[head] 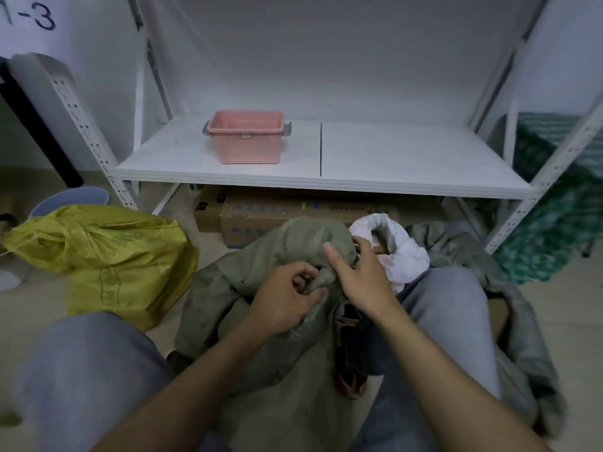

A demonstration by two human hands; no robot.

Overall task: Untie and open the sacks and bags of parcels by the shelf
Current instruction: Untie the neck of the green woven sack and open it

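— Two hands on what?
— Both on the grey sack (254, 256), on the floor below the shelf's (359, 187) front edge: left hand (287, 298) grips its twisted neck, right hand (362, 275) pinches the fold just above.

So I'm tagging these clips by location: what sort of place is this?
Probably a parcel storage or sorting room. A white metal shelf holds a pink bin, a yellow sack and a grey-green sack sit on the floor, and cardboard boxes lie under the shelf.
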